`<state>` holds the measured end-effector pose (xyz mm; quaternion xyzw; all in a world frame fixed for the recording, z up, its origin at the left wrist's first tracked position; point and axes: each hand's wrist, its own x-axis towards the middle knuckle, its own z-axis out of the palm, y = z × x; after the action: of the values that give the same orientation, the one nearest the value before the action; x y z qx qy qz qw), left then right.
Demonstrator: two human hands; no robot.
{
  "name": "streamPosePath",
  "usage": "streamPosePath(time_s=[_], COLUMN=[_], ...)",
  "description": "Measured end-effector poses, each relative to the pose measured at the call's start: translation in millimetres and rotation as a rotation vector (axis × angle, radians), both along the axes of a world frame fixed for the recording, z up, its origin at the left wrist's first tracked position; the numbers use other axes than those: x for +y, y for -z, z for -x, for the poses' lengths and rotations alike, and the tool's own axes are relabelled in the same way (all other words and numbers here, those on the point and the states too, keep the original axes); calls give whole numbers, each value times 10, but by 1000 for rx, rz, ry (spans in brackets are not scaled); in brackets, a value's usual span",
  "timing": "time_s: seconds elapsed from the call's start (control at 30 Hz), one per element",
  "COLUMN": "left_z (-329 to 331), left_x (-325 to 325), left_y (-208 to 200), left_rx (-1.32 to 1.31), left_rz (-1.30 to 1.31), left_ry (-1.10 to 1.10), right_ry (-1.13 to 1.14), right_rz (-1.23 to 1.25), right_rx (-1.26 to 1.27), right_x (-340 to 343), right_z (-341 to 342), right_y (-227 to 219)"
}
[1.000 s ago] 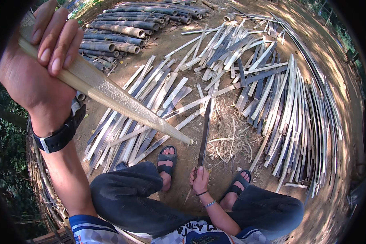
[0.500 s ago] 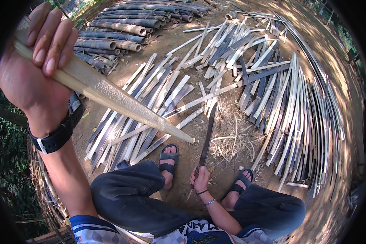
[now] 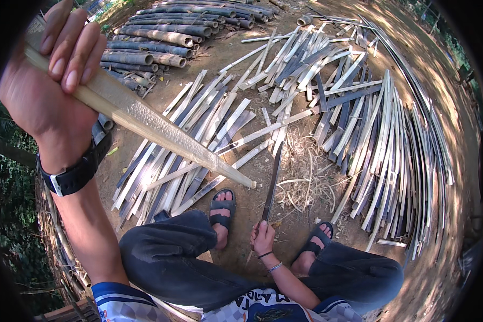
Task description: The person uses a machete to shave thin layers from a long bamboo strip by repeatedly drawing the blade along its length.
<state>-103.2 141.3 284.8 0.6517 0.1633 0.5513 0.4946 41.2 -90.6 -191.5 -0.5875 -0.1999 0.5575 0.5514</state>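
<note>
Raised at the upper left, my left hand (image 3: 56, 80) is wrapped round a pale split bamboo strip (image 3: 161, 131). The strip slants down toward the middle, with its inner face showing, and its far end hangs above the ground near my foot. Low between my knees, my right hand (image 3: 263, 238) grips a machete (image 3: 272, 185) by its handle. The long dark blade points away from me and up, apart from the strip. The handle is mostly hidden by my fingers.
Split bamboo strips (image 3: 182, 150) lie heaped ahead on the left, with more piles (image 3: 381, 161) on the right. Whole bamboo poles (image 3: 155, 40) are stacked at the far left. Curly shavings (image 3: 308, 174) cover the dirt beyond my sandalled feet (image 3: 221, 214).
My left hand has shifted slightly right and down along with the bamboo strip. The machete has tilted a little, its tip moving slightly left and down.
</note>
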Motion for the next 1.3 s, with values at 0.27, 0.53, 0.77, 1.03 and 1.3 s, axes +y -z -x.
streamPosePath(time_s=[0.27,0.53,0.77,1.03,1.3], left_z=[7,-84,-33,-89,-76], left_x=[-20,9,-43,-21,-20], left_y=[0,20,13,-5,34], left_rx=[2,-2,-6,-32,-50], left_rz=[3,6,-36,-46,-56], left_ry=[61,104,66,41,-8], right_ry=[-165,-158,-124,-252,-98], right_rz=[303,227,123,418,71], right_rx=[71,-204,17,12,47], right_x=[-38,-296,51,-264,138], right_z=[23,68,62,-5,-43], right_y=[-63,391,-238,339,-377])
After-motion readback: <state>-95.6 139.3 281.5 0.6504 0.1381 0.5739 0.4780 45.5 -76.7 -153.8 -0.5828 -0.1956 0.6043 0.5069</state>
